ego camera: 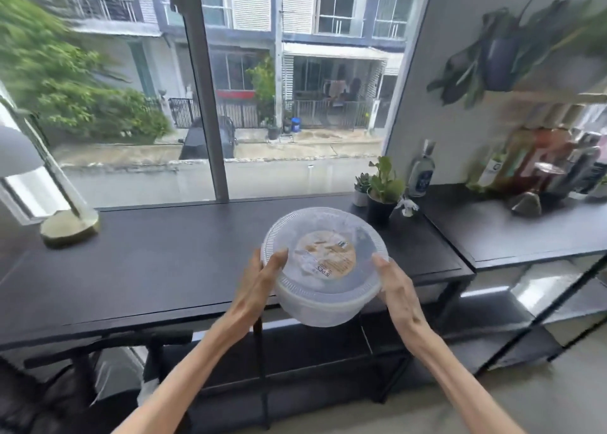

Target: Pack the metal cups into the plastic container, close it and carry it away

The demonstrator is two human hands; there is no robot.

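Note:
A round translucent plastic container [323, 299] with its lid [361, 236] on is held in the air over the front edge of the black table [157, 269]. The lid carries a round tan label. My left hand [262, 282] grips the container's left rim and my right hand [394, 286] grips its right side. The metal cups cannot be made out through the cloudy plastic.
A lamp with a brass base [69, 225] stands at the table's far left. Two small potted plants [381, 190] and a glass bottle [422, 171] stand at the far right by the window. A second black shelf unit [512, 236] to the right holds several bottles.

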